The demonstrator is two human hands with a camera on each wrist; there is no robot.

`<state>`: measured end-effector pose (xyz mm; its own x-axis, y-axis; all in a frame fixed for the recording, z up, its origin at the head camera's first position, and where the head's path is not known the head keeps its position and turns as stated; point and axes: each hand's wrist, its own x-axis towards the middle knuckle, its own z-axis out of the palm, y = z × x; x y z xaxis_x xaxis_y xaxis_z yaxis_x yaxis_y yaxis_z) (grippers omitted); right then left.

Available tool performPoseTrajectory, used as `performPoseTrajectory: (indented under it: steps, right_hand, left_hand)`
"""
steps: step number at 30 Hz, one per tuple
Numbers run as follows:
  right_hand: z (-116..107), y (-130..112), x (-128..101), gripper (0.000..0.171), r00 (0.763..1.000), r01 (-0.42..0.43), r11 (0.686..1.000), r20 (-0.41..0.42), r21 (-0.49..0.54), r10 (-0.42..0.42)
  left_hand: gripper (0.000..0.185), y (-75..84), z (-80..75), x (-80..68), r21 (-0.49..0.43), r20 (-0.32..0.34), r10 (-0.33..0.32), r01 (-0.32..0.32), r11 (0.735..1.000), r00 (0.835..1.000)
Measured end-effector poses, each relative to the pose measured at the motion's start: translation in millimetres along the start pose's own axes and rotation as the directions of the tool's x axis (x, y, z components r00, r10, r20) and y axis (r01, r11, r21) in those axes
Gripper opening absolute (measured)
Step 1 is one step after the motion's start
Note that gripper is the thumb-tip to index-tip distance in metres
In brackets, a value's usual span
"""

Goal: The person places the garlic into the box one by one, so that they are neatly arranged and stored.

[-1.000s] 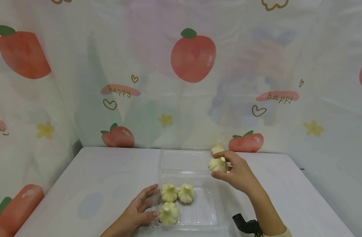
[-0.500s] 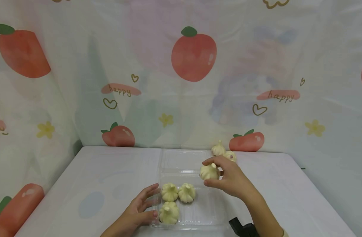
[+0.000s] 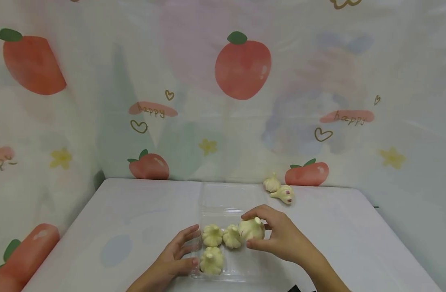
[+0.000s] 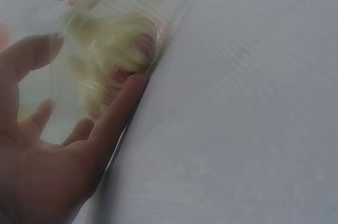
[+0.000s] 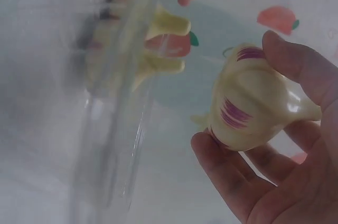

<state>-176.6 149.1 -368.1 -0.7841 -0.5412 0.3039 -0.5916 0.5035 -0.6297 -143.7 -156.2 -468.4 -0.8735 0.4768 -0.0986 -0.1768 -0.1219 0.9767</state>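
My right hand [image 3: 283, 237] holds a pale garlic bulb [image 3: 252, 229] between thumb and fingers, over the right part of a clear plastic container [image 3: 255, 265]. In the right wrist view this glossy garlic bulb [image 5: 245, 102] shows purple streaks. Three other garlic bulbs sit in the container: one at back left [image 3: 212, 235], one beside it [image 3: 231, 237] and one at front left [image 3: 211, 260]. My left hand [image 3: 169, 261] rests with extended fingers against the container's left side. Through the plastic wall, a garlic bulb [image 4: 113, 49] appears near those fingers in the left wrist view.
The container's clear lid [image 3: 226, 196] lies open towards the back. Behind it to the right, two more garlic bulbs, one upright [image 3: 271, 183] and one on its side [image 3: 284, 194], lie near the white table's [image 3: 142, 215] far edge. A patterned cloth [image 3: 193, 81] hangs behind.
My right hand has carried the garlic bulb from the back right towards me and left, over the container. The two bulbs behind are now uncovered. My left hand stays at the container's side.
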Motion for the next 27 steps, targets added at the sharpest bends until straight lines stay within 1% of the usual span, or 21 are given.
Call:
performPoseTrajectory:
  steps: [2, 5, 11, 18, 27]
  right_hand:
    - [4, -4, -2, 0.047, 1.000, 0.031, 1.000, 0.008, -0.005, -0.031]
    - [11, -9, -5, 0.047, 0.998, 0.055, 0.998, 0.022, -0.019, -0.054]
    - [23, -15, -7, 0.047, 0.996, 0.077, 0.995, 0.049, -0.065, -0.074]
    - [32, -17, -11, 0.046, 0.994, 0.070, 0.990, 0.096, -0.119, -0.059]
    - [44, -10, -12, 0.045, 0.989, 0.078, 0.984, 0.138, -0.159, -0.056]
  left_hand:
    - [0.067, 0.4, 0.2, 0.4, 0.000, -0.006, 0.003, -0.003, 1.000, 1.000]
    - [0.068, 0.4, 0.3, 1.5, -0.004, -0.015, 0.005, -0.005, 1.000, 1.000]
    - [0.067, -1.5, 0.6, 3.0, 0.001, -0.012, 0.002, -0.002, 1.000, 1.000]
    - [0.067, -2.7, 1.8, 3.0, -0.005, -0.008, 0.003, -0.003, 1.000, 1.000]
    - [0.067, -2.0, 2.0, 2.2, -0.003, -0.012, 0.000, 0.000, 1.000, 1.000]
